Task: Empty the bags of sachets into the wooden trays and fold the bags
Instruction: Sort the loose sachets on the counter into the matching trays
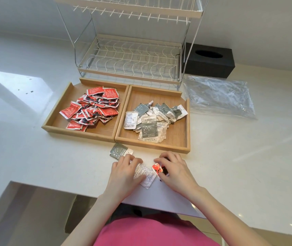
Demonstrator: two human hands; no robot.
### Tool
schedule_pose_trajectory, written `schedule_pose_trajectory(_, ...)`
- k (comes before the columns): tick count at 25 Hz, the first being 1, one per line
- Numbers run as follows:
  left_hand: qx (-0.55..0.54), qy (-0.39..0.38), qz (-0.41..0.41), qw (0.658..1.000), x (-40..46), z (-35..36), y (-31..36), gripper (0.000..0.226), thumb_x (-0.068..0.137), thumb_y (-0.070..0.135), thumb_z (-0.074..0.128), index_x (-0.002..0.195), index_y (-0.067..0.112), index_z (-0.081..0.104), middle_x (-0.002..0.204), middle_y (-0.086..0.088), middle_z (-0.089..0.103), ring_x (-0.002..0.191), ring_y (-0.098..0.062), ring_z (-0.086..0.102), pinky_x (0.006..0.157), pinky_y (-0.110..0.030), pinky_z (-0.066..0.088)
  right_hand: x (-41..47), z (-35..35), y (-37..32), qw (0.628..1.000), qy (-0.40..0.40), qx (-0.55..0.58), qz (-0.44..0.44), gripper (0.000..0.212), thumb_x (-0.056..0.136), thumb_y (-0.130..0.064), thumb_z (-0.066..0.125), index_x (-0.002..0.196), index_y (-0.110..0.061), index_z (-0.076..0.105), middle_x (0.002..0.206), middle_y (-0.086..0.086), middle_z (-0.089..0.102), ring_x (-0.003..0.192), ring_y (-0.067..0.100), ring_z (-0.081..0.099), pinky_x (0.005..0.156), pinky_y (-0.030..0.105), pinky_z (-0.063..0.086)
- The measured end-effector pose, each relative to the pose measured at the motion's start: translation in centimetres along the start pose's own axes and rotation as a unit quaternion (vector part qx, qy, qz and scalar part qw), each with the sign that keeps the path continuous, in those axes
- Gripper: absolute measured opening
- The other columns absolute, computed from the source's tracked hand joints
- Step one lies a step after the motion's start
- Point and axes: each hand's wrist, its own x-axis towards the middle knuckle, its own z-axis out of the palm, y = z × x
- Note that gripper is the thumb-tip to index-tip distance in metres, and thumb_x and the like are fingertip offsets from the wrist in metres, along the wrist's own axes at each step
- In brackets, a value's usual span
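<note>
Our left hand (124, 172) rests on the desk (230, 157) with its fingers curled down over a few white printed sachets (146, 175), pressing and holding them against the surface. Our right hand (175, 172) sits just beside it, fingers bent over a red sachet (156, 168) that it pinches at the desk top. Both hands lie just in front of the right wooden tray (186, 121).

A grey sachet (119, 150) lies loose on the desk, touching the fingertips of our left hand and just in front of the right tray's near left corner.

The right tray holds a loose heap of grey and white sachets (152, 121), piled toward its middle and far side. Touching its left wall stands the left wooden tray (53, 119), filled with a heap of red sachets (92, 107).

Behind the right tray stands a white wire dish rack (129, 59) with two tiers. To the right of the tray, a clear plastic bag (219, 96) lies flat and crumpled on the desk, not yet folded. Farther back on that side, behind the bag, sits a black tissue box (211, 63) against the wall.

Nearest us, a pink garment (150, 233) fills the bottom of the view.
</note>
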Motion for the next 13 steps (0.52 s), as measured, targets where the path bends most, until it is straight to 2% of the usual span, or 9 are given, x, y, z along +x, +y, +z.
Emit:
schedule_pose_trajectory(5,-0.001,-0.039,-0.012,0.999,0.5,0.0,0.1,0.031,0.077,0.037,0.058,0.102,0.019,0.051,0.107,0.002,0.049,0.105,-0.02,0.043,0.072,-0.028,0.021,0.1,-0.3,0.0,0.999,0.0,0.001,0.052,0.036,0.079,-0.027,0.059,0.114,-0.023,0.056,0.109,0.0,0.048,0.105,0.022,0.037,0.092,0.032,0.031)
schedule_pose_trajectory(9,-0.01,-0.059,0.019,0.998,0.4,-0.1,0.4,0.014,0.083,0.034,0.051,0.089,0.024,0.043,0.09,0.009,0.044,0.098,-0.019,0.046,0.069,-0.027,0.019,-0.1,-0.7,0.1,0.997,-0.017,0.023,0.074,0.028,0.077,-0.03,0.062,0.1,-0.016,0.056,0.104,0.003,0.053,0.105,0.021,0.043,0.086,0.033,0.034)
schedule_pose_trajectory(11,-0.035,-0.063,0.021,0.997,0.4,-0.2,0.5,0.014,0.085,0.029,0.049,0.097,0.023,0.047,0.089,0.008,0.046,0.099,-0.019,0.048,0.07,-0.026,0.022,-0.2,-1.0,-0.1,0.995,-0.03,0.057,0.078,0.024,0.077,-0.03,0.062,0.096,-0.016,0.055,0.101,0.003,0.057,0.099,0.023,0.052,0.081,0.035,0.04)
schedule_pose_trajectory(13,-0.034,-0.07,0.019,0.997,0.4,-0.4,0.5,0.022,0.085,0.027,0.048,0.105,0.02,0.052,0.097,0.001,0.053,0.099,-0.02,0.049,0.074,-0.028,0.028,-0.2,-1.2,-0.3,0.994,-0.039,0.067,0.077,0.021,0.08,-0.031,0.06,0.096,-0.017,0.056,0.1,0.003,0.061,0.095,0.024,0.056,0.078,0.036,0.044)
